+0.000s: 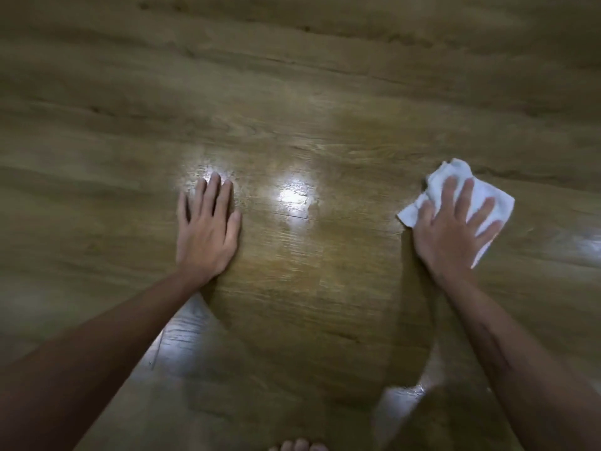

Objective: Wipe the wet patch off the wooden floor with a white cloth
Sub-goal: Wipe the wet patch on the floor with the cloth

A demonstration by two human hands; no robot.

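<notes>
- White cloth (pixel 481 196): crumpled and roughly square, lying flat on the floor at the right of the view, its corners showing beyond the fingers that cover it.
- Right hand (pixel 452 226): palm down on the cloth, fingers straight and spread, pressing it to the boards; nothing is curled round or pinched, so the cloth is held by pressure alone.
- Wet patch (pixel 294 198): a glossy film between the two hands, with a bright glare spot on it and a darker smeared zone running toward the cloth. Its true edges cannot be told, since glare and motion blur mix with the sheen.
- Left hand (pixel 208 222): flat on the bare boards to the left of the patch, fingers straight and close together, holding nothing; it appears to serve as a prop for the body.
- Wooden floor (pixel 292 76): brown planks with grain running across the view; further shiny areas show near the bottom and at the far right edge, and whether these are wet or only reflecting light cannot be told.
- Toes (pixel 297 445): bare, just visible at the bottom edge.
- Step in hand, as a judgement: mid-wipe, with the cloth at the right-hand end of a stroke, apart from the brightest sheen.
- Next move, as a judgement: the cloth needs drawing leftward across the glossy zone under steady downward pressure, flat fingers keeping it from bunching, while the left hand bears weight.
</notes>
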